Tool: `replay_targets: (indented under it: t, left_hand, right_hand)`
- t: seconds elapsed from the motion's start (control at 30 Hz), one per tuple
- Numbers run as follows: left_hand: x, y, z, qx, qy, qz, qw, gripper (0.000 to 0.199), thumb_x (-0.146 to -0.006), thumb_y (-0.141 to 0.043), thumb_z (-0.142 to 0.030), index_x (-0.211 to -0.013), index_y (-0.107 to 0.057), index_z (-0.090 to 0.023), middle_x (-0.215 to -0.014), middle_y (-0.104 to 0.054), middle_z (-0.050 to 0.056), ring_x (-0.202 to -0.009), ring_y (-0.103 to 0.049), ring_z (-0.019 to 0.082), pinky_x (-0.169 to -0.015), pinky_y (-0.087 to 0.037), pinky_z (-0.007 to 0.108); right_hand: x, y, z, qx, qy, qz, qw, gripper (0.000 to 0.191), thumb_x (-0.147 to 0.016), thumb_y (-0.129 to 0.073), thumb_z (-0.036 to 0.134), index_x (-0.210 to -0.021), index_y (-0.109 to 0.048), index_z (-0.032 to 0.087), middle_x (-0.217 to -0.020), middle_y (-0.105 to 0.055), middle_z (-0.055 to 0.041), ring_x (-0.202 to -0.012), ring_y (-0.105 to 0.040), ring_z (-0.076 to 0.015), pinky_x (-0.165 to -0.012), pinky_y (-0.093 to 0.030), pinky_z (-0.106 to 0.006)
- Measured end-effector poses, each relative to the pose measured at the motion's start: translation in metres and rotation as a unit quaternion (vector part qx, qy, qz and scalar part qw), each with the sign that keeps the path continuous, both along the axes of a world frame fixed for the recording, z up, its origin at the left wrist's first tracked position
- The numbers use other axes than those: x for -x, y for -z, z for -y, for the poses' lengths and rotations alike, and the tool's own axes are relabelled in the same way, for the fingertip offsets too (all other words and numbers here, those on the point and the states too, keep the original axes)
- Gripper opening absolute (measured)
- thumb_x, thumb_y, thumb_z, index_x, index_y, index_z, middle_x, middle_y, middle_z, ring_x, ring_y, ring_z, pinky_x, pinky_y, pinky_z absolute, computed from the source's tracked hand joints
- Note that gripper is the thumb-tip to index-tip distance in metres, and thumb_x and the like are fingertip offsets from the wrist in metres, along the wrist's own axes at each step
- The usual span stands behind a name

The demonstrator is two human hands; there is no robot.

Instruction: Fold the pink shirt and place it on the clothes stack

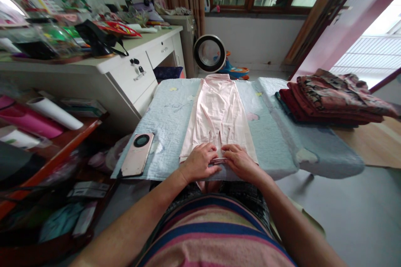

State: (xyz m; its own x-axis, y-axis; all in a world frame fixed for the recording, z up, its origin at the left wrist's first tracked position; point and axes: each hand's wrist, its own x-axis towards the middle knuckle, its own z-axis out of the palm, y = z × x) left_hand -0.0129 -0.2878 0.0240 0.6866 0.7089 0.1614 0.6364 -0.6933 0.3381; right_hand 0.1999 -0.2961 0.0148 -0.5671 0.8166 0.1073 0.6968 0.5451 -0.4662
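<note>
A pale pink collared shirt [219, 106] lies lengthwise on a table covered by a light blue quilted cloth [175, 112]. Its collar points to the far edge, and its sides are folded inward into a long narrow shape. At the near end, my left hand [200, 162] has its fingers closed on the hem, with the thumb below. Close beside it, my right hand [240, 162] grips the same hem from the right. Between the hands the hem shows a few gathered layers.
A pink phone [138, 154] with a round camera lies at the table's left. A stack of folded dark red and patterned clothes [335, 100] sits on the right. Behind are a cluttered white desk [125, 79] and a washing machine's open round door [209, 53].
</note>
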Motion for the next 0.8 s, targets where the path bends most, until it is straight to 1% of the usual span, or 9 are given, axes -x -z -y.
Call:
replay_targets:
  t: [0.03,0.07,0.17,0.23,0.33,0.4,0.5,0.67,0.8]
  left_hand:
    - [-0.001,0.0,0.002,-0.005,-0.002,-0.007,1.0,0.03,-0.079,-0.073,-0.044,-0.095,-0.067,-0.019,-0.113,-0.06,0.007,-0.106,-0.055,0.025,-0.094,-0.047,0.04]
    - [-0.002,0.001,0.003,-0.014,-0.008,-0.015,1.0,0.031,-0.079,-0.073,-0.044,-0.097,-0.067,-0.019,-0.113,-0.06,0.007,-0.105,-0.055,0.025,-0.093,-0.047,0.04]
    - [-0.007,0.004,0.005,-0.051,-0.031,-0.041,0.997,0.016,-0.09,-0.062,-0.034,-0.098,-0.064,-0.02,-0.108,-0.062,0.007,-0.103,-0.056,0.024,-0.09,-0.047,0.04]
    - [-0.009,0.005,0.005,-0.062,-0.034,-0.047,0.996,0.011,-0.095,-0.054,-0.027,-0.096,-0.063,-0.02,-0.102,-0.063,0.006,-0.099,-0.058,0.022,-0.088,-0.047,0.038]
    - [-0.009,0.006,0.004,-0.064,-0.024,-0.037,0.997,0.01,-0.095,-0.05,-0.021,-0.096,-0.06,-0.02,-0.097,-0.064,0.005,-0.094,-0.061,0.021,-0.084,-0.048,0.035]
    - [-0.008,0.005,0.003,-0.068,-0.012,-0.03,0.997,0.011,-0.096,-0.048,-0.019,-0.096,-0.059,-0.019,-0.094,-0.065,0.005,-0.091,-0.062,0.021,-0.083,-0.048,0.035]
    - [-0.005,0.005,0.001,-0.075,0.004,-0.031,0.997,0.011,-0.095,-0.047,-0.017,-0.094,-0.058,-0.019,-0.09,-0.065,0.004,-0.087,-0.063,0.021,-0.08,-0.049,0.034]
    - [-0.002,0.005,-0.002,-0.075,0.011,-0.02,0.997,0.012,-0.095,-0.047,-0.015,-0.092,-0.058,-0.019,-0.088,-0.066,0.004,-0.085,-0.064,0.02,-0.076,-0.049,0.031]
    - [-0.002,0.004,-0.003,-0.043,0.003,-0.009,0.999,0.012,-0.093,-0.049,-0.014,-0.089,-0.059,-0.019,-0.09,-0.066,0.004,-0.085,-0.064,0.019,-0.075,-0.049,0.03]
  right_hand:
    - [0.0,0.0,0.0,0.0,0.002,0.0,1.0,0.019,-0.096,-0.051,0.02,-0.1,-0.069,0.018,-0.124,-0.061,-0.0102,-0.115,-0.051,-0.0231,-0.101,-0.04,-0.042]
    - [0.001,-0.001,0.001,0.0,0.005,0.001,1.0,0.019,-0.096,-0.05,0.02,-0.1,-0.069,0.018,-0.123,-0.061,-0.0099,-0.115,-0.051,-0.0231,-0.101,-0.04,-0.042]
    - [0.003,-0.003,0.004,-0.001,0.018,-0.004,1.0,0.016,-0.095,-0.051,0.018,-0.097,-0.067,0.018,-0.121,-0.062,-0.0089,-0.114,-0.052,-0.0227,-0.1,-0.041,-0.041]
    - [0.005,-0.003,0.008,-0.011,0.025,-0.011,1.0,0.015,-0.091,-0.057,0.019,-0.104,-0.064,0.018,-0.121,-0.062,-0.0089,-0.115,-0.052,-0.0234,-0.101,-0.04,-0.041]
    - [0.009,0.0,0.014,-0.045,0.033,-0.008,0.998,0.043,-0.084,-0.065,0.021,-0.125,-0.055,0.019,-0.131,-0.057,-0.0109,-0.121,-0.048,-0.0267,-0.104,-0.037,-0.044]
    - [0.011,0.003,0.014,-0.07,0.037,0.001,0.997,0.051,-0.084,-0.064,0.02,-0.133,-0.05,0.02,-0.138,-0.052,-0.0118,-0.125,-0.046,-0.0278,-0.106,-0.036,-0.044]
    - [0.013,0.006,0.009,-0.087,0.044,0.027,0.995,0.046,-0.086,-0.06,0.015,-0.131,-0.051,0.022,-0.137,-0.053,-0.0114,-0.122,-0.047,-0.0272,-0.102,-0.039,-0.042]
    - [0.013,0.007,-0.009,-0.089,0.02,0.066,0.994,0.038,-0.085,-0.06,0.012,-0.122,-0.059,0.023,-0.121,-0.059,-0.0095,-0.107,-0.05,-0.0245,-0.092,-0.044,-0.039]
    - [0.015,0.004,-0.019,-0.066,-0.001,0.079,0.995,0.031,-0.086,-0.06,0.014,-0.115,-0.064,0.025,-0.111,-0.061,-0.0064,-0.1,-0.052,-0.0209,-0.084,-0.045,-0.031]
